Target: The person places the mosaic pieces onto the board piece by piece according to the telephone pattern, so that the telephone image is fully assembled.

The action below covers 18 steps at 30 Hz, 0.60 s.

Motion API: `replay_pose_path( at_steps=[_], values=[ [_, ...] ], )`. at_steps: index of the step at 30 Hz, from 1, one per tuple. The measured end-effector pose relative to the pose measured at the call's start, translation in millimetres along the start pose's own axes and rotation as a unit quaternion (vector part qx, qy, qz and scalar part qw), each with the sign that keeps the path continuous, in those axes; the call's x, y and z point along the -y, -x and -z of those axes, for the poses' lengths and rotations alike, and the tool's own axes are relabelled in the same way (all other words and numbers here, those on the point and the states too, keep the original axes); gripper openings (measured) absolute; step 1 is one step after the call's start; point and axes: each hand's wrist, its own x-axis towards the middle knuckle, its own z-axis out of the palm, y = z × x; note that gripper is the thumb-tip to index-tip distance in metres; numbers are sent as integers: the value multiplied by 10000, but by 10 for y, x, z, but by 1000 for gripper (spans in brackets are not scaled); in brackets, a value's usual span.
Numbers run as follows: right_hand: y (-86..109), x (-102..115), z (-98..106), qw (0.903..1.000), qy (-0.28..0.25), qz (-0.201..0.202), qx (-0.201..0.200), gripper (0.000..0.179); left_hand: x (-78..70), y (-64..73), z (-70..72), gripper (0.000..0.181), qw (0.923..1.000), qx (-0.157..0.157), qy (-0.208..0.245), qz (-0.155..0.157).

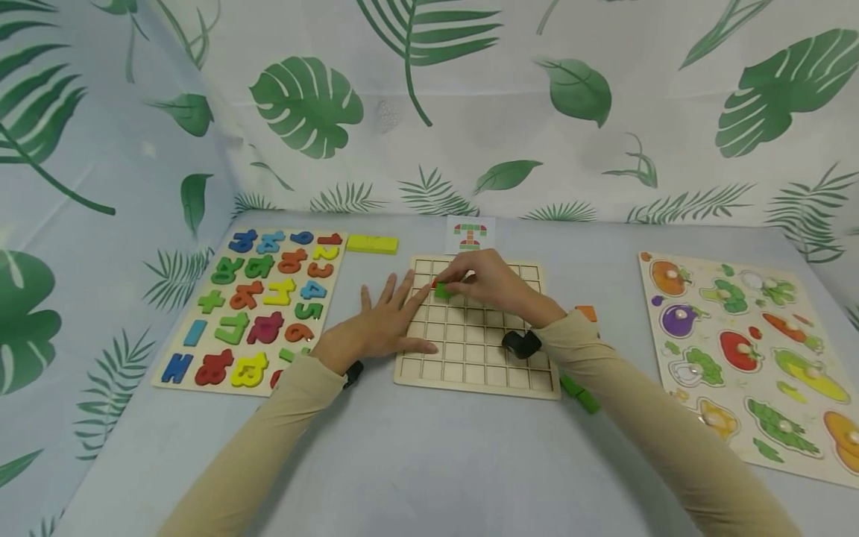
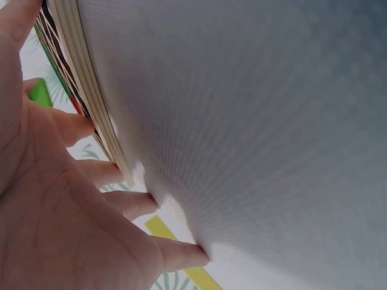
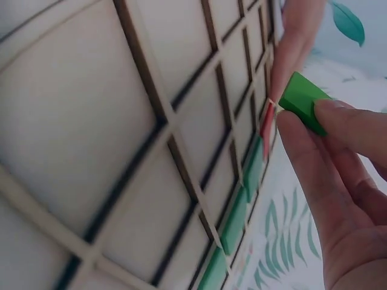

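Observation:
My right hand (image 1: 486, 283) pinches a green block (image 3: 302, 101) between thumb and fingers, just above the far left part of the wooden grid board (image 1: 470, 375). In the right wrist view, several green blocks (image 3: 234, 223) and a red piece (image 3: 267, 130) sit in the cells along one edge of the board. With fingers spread and straight, my left hand (image 1: 376, 324) lies at the board's left side, its thumb over the cells. The left wrist view shows its fingertips (image 2: 190, 255) touching the tablecloth and the board's edge.
A picture card (image 1: 471, 235) lies behind the grid board. To the left are a number puzzle (image 1: 201, 335) and a yellow block (image 1: 372, 245). Green blocks (image 1: 581, 395) and an orange block (image 1: 587, 313) lie by the right arm. A vegetable puzzle (image 1: 731, 328) is farther right.

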Motion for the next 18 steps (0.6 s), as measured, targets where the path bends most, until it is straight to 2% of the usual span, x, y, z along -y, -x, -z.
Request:
replay_pose_path(
  at_steps=[7,18],
  values=[
    [-6,-12,-56,9997,142,-130,115,18,2,0,2,104,10000,10,7,-67],
    [-51,-57,-103,9997,194,21,117,19,-1,15,14,105,10000,44,-24,-33]
  ],
)
